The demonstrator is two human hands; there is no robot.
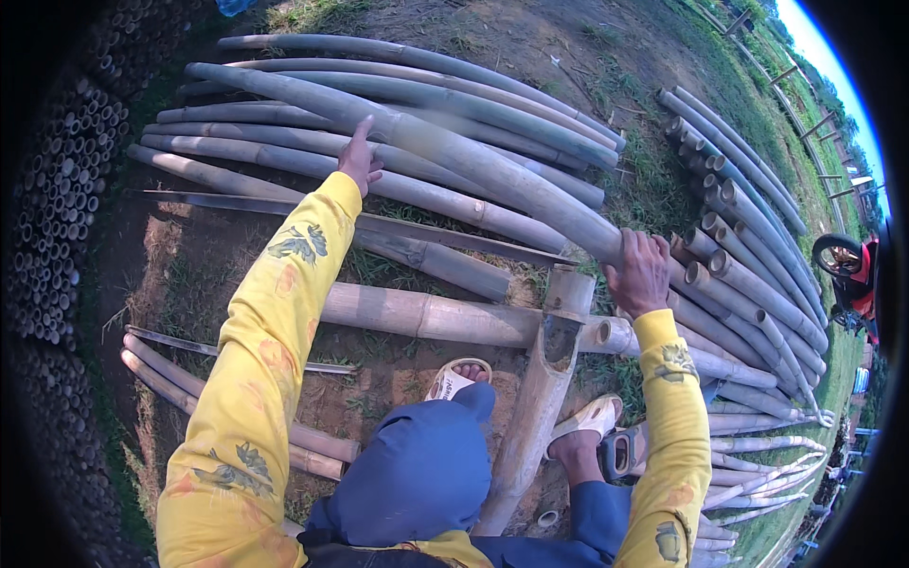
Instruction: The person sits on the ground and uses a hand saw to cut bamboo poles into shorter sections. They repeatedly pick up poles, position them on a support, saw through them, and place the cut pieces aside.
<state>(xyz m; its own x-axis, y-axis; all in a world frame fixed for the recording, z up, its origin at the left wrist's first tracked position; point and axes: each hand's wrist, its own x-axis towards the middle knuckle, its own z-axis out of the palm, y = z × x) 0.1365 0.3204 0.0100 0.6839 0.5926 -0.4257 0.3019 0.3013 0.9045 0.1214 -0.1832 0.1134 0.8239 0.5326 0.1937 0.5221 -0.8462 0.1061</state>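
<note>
A long, thick bamboo pole (473, 159) slants across the view from far left toward my right side. Its near right end is in my right hand (642, 273), the fingers closed over it. My left hand (360, 163) reaches to the pole's near side further along. Its index finger is stretched out and touches the pole, while the other fingers are not wrapped round it. Below my right hand stands a bamboo post (530, 417) with a notched, cut-open top, beside a thick bamboo length (426, 314) lying crosswise.
More bamboo poles (284, 134) lie side by side beyond my left hand. A pile of poles (757, 284) lies at the right, and stacked cut bamboo ends (66, 208) line the left. A split strip (445, 241) lies in front of me. A red motorcycle (857, 279) stands far right.
</note>
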